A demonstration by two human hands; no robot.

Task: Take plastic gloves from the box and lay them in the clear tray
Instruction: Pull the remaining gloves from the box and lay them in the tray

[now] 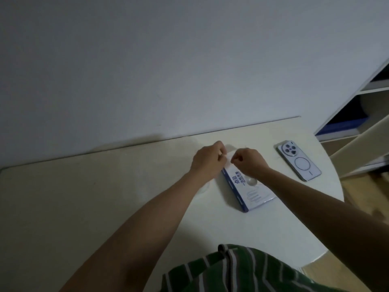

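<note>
Just right of the frame's middle, one blue-and-white box (248,190) lies flat on the table (105,186). At its far end the left hand (207,159) and the right hand (249,162), fingers curled, each pinch one thin clear glove (228,155) stretched between them. One phone (299,162) lies face down further right.
</note>
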